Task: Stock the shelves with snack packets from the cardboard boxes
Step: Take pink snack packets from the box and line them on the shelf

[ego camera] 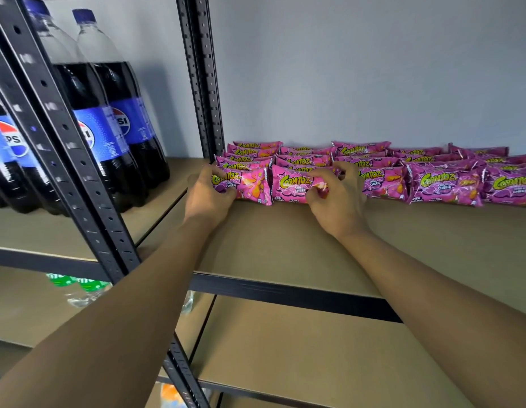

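Several pink snack packets (444,184) with green lettering lie in rows at the back of a brown shelf board (285,245), against the wall. My left hand (207,195) grips the leftmost front packet (250,185) by its left end. My right hand (335,195) pinches the right end of the front packet beside it (291,185). Both packets rest on the shelf, side by side in the front row. No cardboard box is in view.
Black slotted uprights (202,83) separate this bay from the left bay, where large cola bottles (108,113) stand. A black rail (285,293) edges the shelf front. Below lies another brown board (300,354), and green-capped bottles (79,287) show lower left.
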The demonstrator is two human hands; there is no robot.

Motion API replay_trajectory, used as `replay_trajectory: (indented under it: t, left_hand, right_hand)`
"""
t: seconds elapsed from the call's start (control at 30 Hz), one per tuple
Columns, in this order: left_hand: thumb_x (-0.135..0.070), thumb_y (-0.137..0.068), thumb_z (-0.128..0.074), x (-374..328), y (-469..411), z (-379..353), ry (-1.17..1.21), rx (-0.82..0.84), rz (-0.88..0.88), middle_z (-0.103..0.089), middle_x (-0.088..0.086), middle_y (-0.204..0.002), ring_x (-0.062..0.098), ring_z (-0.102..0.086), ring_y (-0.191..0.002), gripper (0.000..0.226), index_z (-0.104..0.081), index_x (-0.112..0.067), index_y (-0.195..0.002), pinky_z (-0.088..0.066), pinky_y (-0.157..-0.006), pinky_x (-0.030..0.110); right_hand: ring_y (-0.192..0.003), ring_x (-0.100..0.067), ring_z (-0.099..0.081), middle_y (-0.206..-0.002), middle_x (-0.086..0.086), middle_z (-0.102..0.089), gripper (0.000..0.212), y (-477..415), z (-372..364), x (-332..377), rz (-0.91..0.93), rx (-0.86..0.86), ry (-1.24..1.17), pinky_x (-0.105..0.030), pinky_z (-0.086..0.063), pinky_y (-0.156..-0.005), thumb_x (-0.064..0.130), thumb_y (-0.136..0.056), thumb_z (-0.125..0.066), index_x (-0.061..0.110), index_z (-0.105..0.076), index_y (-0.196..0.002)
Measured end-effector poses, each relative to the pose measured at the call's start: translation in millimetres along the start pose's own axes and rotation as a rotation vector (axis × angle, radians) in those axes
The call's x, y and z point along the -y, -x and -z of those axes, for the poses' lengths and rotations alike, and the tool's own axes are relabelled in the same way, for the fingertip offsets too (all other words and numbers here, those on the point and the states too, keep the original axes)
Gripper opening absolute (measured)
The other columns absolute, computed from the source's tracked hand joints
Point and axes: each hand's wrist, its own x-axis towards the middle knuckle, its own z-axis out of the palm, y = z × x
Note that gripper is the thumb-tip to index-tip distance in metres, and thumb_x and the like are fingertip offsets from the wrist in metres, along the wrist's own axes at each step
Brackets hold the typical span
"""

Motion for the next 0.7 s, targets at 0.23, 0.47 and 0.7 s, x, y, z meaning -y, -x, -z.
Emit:
replay_trajectory:
  t: [0.23,0.47,0.7]
  left_hand:
    - [-0.034,-0.077,-0.076,1.3,3.1,2.7,0.06,0.012,-0.009,-0.059,0.011,-0.12,-0.014,-0.056,-0.064,0.03,-0.05,-0.047,-0.085,-0.043,-0.073,0.021]
    - [-0.032,-0.079,-0.077,-15.9,28.3,13.9,0.069,-0.01,0.032,-0.042,-0.006,-0.119,0.024,-0.054,-0.119,0.032,-0.061,-0.033,-0.106,-0.042,-0.108,0.035]
    - [-0.039,-0.077,-0.069,-46.9,97.3,30.9,0.092,-0.067,-0.023,-0.061,-0.003,-0.116,0.017,-0.054,-0.113,0.02,-0.056,-0.042,-0.092,-0.043,-0.103,0.046]
  right_hand:
    - [-0.129,-0.024,-0.039,-0.138,-0.001,-0.043,0.032,0.7,4.0,6.9,-0.066,-0.022,-0.008,-0.049,-0.035,-0.096,0.033,-0.081,-0.067,0.036,-0.071,-0.113]
    - [-0.135,-0.02,-0.031,-0.143,0.006,-0.039,0.034,9.1,24.5,12.3,-0.126,-0.064,0.043,-0.046,-0.023,-0.099,0.044,-0.078,-0.064,0.043,-0.068,-0.112]
    - [-0.12,-0.012,-0.047,-0.123,0.006,-0.052,0.016,53.0,63.7,28.2,-0.029,-0.062,-0.223,-0.042,-0.036,-0.103,0.035,-0.078,-0.068,0.037,-0.072,-0.093]
